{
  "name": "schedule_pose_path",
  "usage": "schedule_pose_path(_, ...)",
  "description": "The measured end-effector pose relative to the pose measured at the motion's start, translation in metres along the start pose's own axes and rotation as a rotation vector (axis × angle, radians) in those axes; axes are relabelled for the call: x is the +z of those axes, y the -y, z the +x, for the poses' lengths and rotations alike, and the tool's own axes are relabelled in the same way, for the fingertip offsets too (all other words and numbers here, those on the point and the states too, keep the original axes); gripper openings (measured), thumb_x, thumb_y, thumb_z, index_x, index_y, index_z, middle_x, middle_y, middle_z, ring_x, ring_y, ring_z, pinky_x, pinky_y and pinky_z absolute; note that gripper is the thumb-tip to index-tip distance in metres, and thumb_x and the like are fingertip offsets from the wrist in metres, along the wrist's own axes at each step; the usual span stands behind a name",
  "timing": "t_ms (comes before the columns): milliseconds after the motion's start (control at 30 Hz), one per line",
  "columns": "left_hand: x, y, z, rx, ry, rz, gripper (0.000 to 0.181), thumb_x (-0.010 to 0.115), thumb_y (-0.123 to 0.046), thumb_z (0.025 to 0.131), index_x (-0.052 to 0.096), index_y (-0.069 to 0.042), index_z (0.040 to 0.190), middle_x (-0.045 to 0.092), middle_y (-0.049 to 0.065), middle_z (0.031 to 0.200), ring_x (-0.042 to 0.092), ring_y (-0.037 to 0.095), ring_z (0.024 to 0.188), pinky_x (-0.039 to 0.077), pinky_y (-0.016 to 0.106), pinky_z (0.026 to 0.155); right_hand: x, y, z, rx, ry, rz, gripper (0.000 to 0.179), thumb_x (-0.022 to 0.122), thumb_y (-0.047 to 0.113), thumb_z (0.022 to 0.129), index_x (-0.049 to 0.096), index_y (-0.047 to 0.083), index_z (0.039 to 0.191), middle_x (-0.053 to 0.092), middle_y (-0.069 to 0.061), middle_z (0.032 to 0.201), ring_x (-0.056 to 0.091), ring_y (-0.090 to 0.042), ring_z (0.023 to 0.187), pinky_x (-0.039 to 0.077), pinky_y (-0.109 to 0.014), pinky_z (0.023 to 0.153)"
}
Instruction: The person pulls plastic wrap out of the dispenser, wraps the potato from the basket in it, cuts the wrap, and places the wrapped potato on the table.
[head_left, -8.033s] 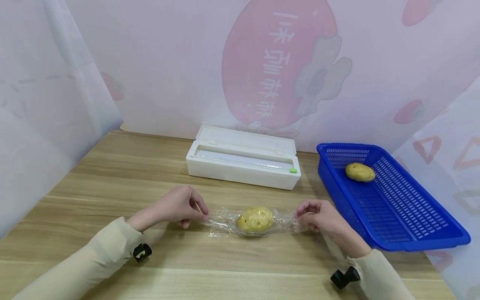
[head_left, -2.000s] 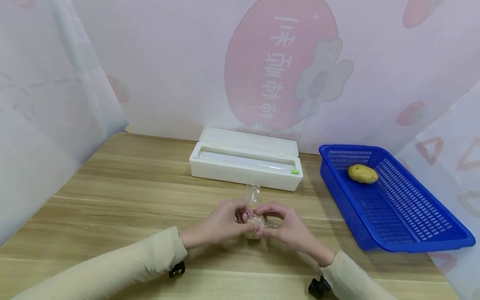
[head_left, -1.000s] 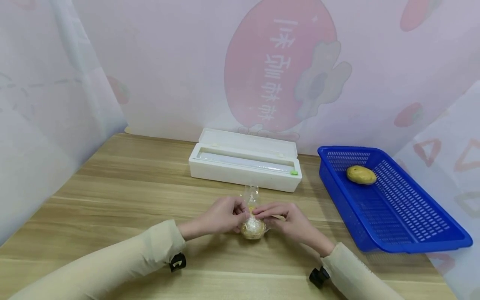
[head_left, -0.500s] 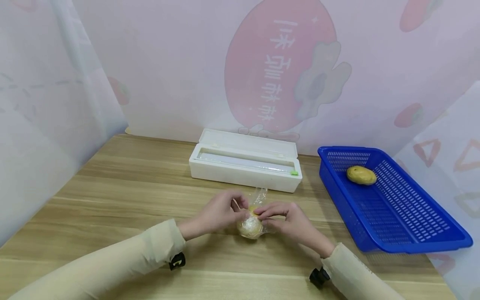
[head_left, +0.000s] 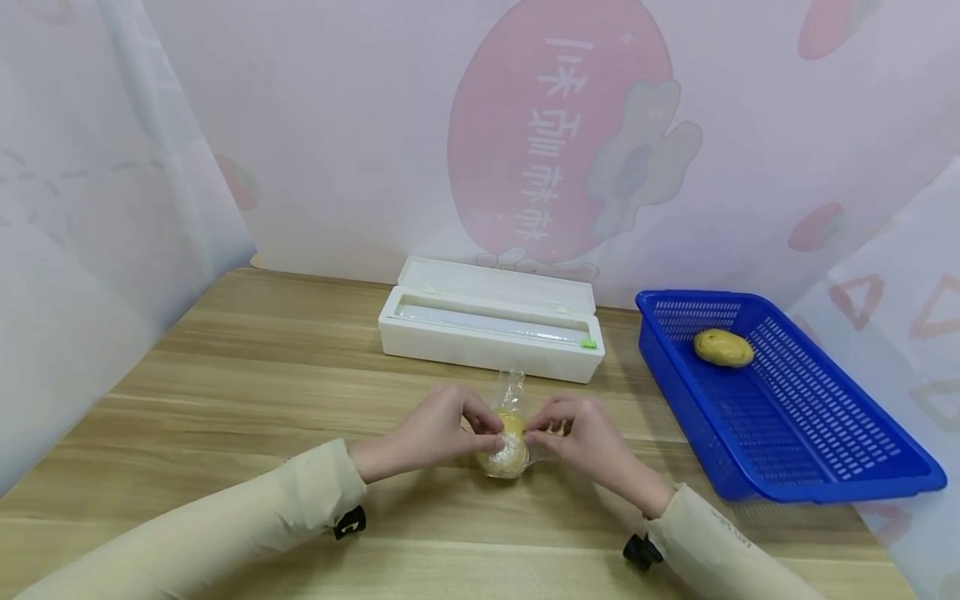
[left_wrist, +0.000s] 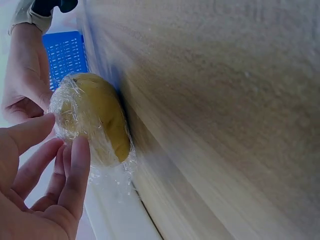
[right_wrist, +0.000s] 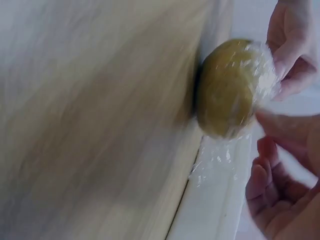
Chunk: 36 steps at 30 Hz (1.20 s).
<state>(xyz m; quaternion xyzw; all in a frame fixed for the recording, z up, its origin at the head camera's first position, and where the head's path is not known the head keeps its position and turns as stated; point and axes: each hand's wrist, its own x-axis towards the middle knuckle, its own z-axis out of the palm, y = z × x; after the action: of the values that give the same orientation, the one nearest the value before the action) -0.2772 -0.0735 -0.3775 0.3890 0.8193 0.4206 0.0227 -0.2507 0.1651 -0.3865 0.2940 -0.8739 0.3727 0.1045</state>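
A potato [head_left: 513, 423] in clear plastic wrap [head_left: 507, 451] lies on the wooden table. A loose tail of wrap sticks out toward the back. At the potato's left side my left hand [head_left: 448, 427] holds the wrap with curled thumb and fingers; the left wrist view shows those fingertips against the crinkled film [left_wrist: 67, 110]. From the right, my right hand [head_left: 581, 433] holds the wrap between thumb and forefinger, close to the left fingertips. Its thumb meets the wrapped potato [right_wrist: 225, 90] in the right wrist view. The film between the fingers is hard to make out.
Behind the hands stands a white plastic wrap dispenser [head_left: 480, 353], its lid up and a roll inside. At the right is a blue basket [head_left: 750, 467] holding another potato [head_left: 723, 347]. A printed curtain [head_left: 337, 150] hangs along the table's back edge [head_left: 322, 277].
Eight seconds ago the hands stretched the wrap's two ends apart; now both are close together over the potato, which has turned lengthwise. In the last half second the fingertips have parted slightly.
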Motion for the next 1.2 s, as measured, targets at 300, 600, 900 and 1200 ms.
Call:
schedule_pose_path(300,0.0,-0.002,-0.001,-0.01,-0.007,-0.003,0.009,0.084,-0.013,0.079,0.08,-0.01,0.086,0.069,-0.01,0.079,0.063,0.003,0.072,0.052,0.025,0.066,-0.001,0.021,-0.003,0.323,0.05,0.123,0.014,0.079,0.027,0.085,0.08,0.013,0.087,0.071,0.006,0.075,0.067,-0.014,0.066,0.053,-0.028,0.058)
schedule_pose_path(600,-0.002,-0.007,-0.001,0.066,0.035,0.024,0.021,0.088,-0.008,0.072,0.078,-0.001,0.089,0.069,0.001,0.082,0.064,0.009,0.072,0.052,0.022,0.064,0.004,0.031,0.002,0.393,-0.02,0.036,0.009,0.088,0.018,0.073,0.08,0.015,0.075,0.071,0.007,0.071,0.064,-0.009,0.067,0.052,-0.029,0.06)
schedule_pose_path(900,-0.005,-0.008,0.0,0.038,0.053,0.07,0.025,0.091,-0.015,0.069,0.079,-0.002,0.087,0.066,-0.001,0.083,0.062,0.011,0.073,0.052,0.022,0.063,0.005,0.032,0.009,0.434,-0.022,0.057,0.011,0.09,0.017,0.071,0.079,0.013,0.071,0.07,0.005,0.065,0.064,-0.01,0.061,0.05,-0.029,0.054)
schedule_pose_path(1200,-0.022,0.001,0.0,-0.021,-0.035,0.222,0.035,0.084,-0.006,0.074,0.073,-0.001,0.107,0.071,0.009,0.104,0.065,0.023,0.088,0.053,0.035,0.076,-0.002,0.025,0.012,0.212,-0.033,0.016,0.014,0.088,0.013,0.074,0.074,0.014,0.076,0.063,0.008,0.074,0.058,-0.014,0.07,0.049,-0.03,0.06)
